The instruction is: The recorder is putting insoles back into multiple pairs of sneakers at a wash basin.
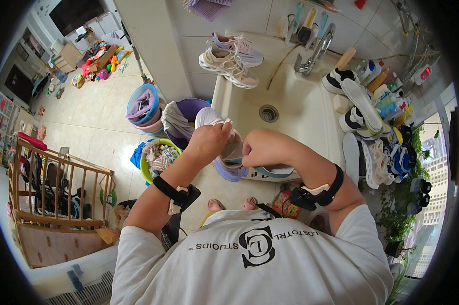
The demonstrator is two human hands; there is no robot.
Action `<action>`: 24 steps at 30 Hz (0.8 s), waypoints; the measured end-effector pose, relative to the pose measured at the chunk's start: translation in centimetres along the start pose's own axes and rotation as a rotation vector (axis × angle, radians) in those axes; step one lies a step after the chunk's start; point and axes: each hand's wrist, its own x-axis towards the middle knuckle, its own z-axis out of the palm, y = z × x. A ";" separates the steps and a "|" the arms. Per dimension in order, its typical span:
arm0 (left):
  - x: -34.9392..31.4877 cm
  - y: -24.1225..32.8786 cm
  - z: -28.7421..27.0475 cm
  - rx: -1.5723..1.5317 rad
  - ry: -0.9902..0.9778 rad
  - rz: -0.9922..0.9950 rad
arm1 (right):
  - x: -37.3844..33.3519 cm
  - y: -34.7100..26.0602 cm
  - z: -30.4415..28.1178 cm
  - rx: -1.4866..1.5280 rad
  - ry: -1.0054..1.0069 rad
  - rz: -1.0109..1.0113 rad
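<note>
One cream sink, then a white shirt with black printed letters. At the sink's near left corner, a lavender shoe, probably light, soft above, stiffer in the sole, best held by the heel: left hand pinched closed on its upper, right hand curled at the opening, grip unclear.

Cream ceramic sink: pale pink-white lace-up sneaker and lilac-white sneaker side by side, back left corner. Glossy beige tile floor: stack of round blue and pink plastic basins, round lime-green plastic basin, round purple plastic bucket, heap of multicoloured toys.
</note>
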 end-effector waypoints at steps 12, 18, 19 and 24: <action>0.0 -0.2 -0.2 -0.071 0.031 0.015 | 0.8 1.0 4.1 -0.220 0.257 -0.084; -0.4 0.3 -0.5 -0.224 0.090 -0.047 | 1.7 1.6 5.7 -0.181 0.453 -0.126; -0.6 0.4 -0.4 -0.275 0.148 -0.064 | 1.7 1.5 5.6 -0.182 0.453 -0.128; -1.6 1.1 -0.2 -0.148 0.229 -0.074 | 2.1 1.5 5.8 -0.217 0.386 -0.131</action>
